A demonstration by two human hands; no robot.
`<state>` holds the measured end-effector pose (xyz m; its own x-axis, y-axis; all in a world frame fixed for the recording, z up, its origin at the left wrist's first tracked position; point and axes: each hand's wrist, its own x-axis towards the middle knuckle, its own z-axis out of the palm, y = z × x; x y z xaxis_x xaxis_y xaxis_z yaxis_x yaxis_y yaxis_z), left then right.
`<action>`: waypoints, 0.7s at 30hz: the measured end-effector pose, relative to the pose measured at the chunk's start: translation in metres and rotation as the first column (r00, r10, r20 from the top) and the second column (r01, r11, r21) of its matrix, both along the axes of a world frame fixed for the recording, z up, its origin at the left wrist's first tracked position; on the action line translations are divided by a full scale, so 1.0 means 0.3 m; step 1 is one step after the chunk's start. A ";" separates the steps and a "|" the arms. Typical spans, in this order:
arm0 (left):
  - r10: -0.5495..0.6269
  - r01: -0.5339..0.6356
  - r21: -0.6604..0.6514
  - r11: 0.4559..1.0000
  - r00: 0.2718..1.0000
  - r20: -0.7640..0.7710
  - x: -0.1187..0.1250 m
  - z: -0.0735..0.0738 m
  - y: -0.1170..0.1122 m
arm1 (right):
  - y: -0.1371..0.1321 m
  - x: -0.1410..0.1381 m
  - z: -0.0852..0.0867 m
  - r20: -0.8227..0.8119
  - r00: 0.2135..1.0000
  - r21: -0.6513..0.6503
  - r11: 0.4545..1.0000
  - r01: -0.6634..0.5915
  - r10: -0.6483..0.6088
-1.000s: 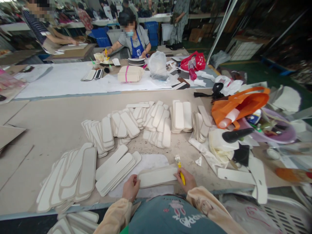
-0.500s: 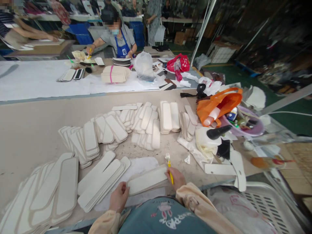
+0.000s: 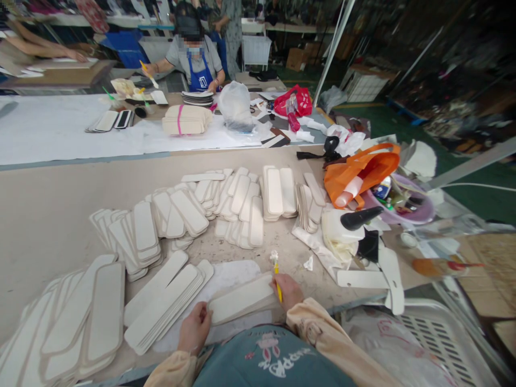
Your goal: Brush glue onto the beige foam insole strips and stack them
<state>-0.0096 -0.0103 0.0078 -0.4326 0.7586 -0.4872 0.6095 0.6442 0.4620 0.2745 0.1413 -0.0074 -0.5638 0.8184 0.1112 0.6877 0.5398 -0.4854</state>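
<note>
A long white panel (image 3: 242, 299) with rounded corners lies in front of me, partly over a pale sheet (image 3: 242, 271). My left hand (image 3: 196, 325) is closed at the panel's left end, its fingertips pinching the edge. At the right end, my right hand (image 3: 287, 291) grips a yellow-handled brush (image 3: 278, 282) whose tip carries a white clump, and its fingers also touch the panel. Left of the panel is a fanned stack of similar white panels (image 3: 165, 314). More panels (image 3: 107, 312) overlap at the far left.
Several panel stacks (image 3: 239, 199) spread across the table's middle. To the right are a white container (image 3: 342, 228), an orange bag (image 3: 358, 172) and a purple basin (image 3: 423, 212). A plastic crate (image 3: 435, 338) stands by the front edge. Across the table sits a co-worker (image 3: 197, 59) holding a yellow brush.
The view has shifted slightly. My hands keep the same hold on the panel and brush. Across the table, the co-worker's yellow brush has been raised.
</note>
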 end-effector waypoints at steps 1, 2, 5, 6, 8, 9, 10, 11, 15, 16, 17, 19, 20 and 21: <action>-0.001 0.001 -0.001 1.000 1.000 -0.003 0.000 0.000 0.001 | 0.001 -0.001 -0.001 0.003 1.000 -0.001 1.000 0.005 -0.005; -0.003 0.003 0.000 1.000 1.000 -0.003 0.001 0.000 0.002 | 0.002 -0.002 -0.002 0.006 1.000 -0.001 1.000 0.010 -0.010; -0.012 0.011 0.011 1.000 1.000 0.002 0.003 -0.003 0.002 | 0.002 -0.005 -0.006 0.010 1.000 -0.006 1.000 0.020 -0.020; -0.016 0.016 0.018 1.000 1.000 -0.003 0.004 -0.005 0.001 | 0.001 -0.006 -0.008 0.008 1.000 -0.007 1.000 0.022 -0.022; -0.021 0.022 0.040 0.999 0.999 -0.024 0.006 -0.007 -0.002 | 0.001 -0.007 -0.010 -0.002 1.000 -0.009 1.000 0.026 -0.026; -0.020 0.022 0.049 0.999 0.999 -0.034 0.007 -0.008 -0.003 | 0.002 -0.006 -0.012 -0.010 1.000 -0.010 1.000 0.028 -0.028; -0.019 0.020 0.052 0.998 0.999 -0.036 0.007 -0.009 -0.004 | 0.003 -0.004 -0.014 -0.018 0.999 -0.011 0.999 0.031 -0.032; -0.016 0.017 0.050 0.999 0.999 -0.032 0.006 -0.008 -0.005 | 0.005 -0.001 -0.016 -0.029 0.999 -0.013 0.999 0.034 -0.034; 0.000 0.000 0.019 1.000 1.000 0.000 -0.003 -0.001 -0.001 | 0.014 0.012 -0.018 -0.096 0.995 -0.028 0.999 0.016 -0.019; 0.009 -0.010 0.015 1.000 1.000 0.007 -0.005 0.002 0.002 | 0.015 0.014 -0.017 -0.116 0.993 -0.034 0.999 0.000 -0.004; 0.023 -0.023 0.010 1.000 1.000 0.015 -0.006 0.006 0.004 | 0.015 0.015 -0.015 -0.135 0.991 -0.041 0.999 -0.017 0.011; 0.053 -0.053 0.002 0.999 0.998 0.034 -0.006 0.017 0.010 | 0.012 0.016 -0.007 -0.170 0.985 -0.053 0.997 -0.048 0.038; 0.065 -0.065 0.006 0.998 0.997 0.042 -0.005 0.023 0.012 | 0.010 0.015 -0.003 -0.185 0.982 -0.059 0.997 -0.058 0.046; 0.079 -0.080 0.017 0.997 0.996 0.047 -0.004 0.030 0.015 | 0.007 0.015 0.001 -0.198 0.979 -0.063 0.996 -0.065 0.052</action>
